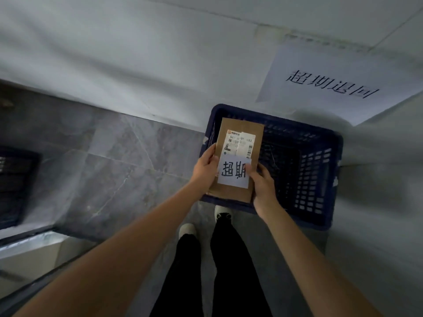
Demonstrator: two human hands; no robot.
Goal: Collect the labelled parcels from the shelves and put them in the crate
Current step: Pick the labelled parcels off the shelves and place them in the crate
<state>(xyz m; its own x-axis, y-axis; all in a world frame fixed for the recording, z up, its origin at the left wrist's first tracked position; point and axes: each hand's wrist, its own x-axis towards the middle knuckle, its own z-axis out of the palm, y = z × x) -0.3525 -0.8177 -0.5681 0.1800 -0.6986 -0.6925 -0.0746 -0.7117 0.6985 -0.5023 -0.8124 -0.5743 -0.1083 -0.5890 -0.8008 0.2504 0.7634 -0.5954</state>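
Observation:
I hold a flat brown cardboard parcel [242,131] with both hands above the left part of a dark blue slatted crate [320,154]. The parcel carries a white shipping label and a white paper note with black handwritten characters. My left hand [203,170] grips its left edge, thumb on top. My right hand [263,186] grips the lower right corner, thumb pressing on the note. The crate stands on the floor against the wall, and the part of its inside that shows holds nothing.
A white sheet with printed characters [332,85] hangs on the wall above the crate. Grey marble floor tiles [109,156] spread to the left. Another dark crate [16,186] sits at the far left edge. My two feet in white shoes [222,212] stand just before the crate.

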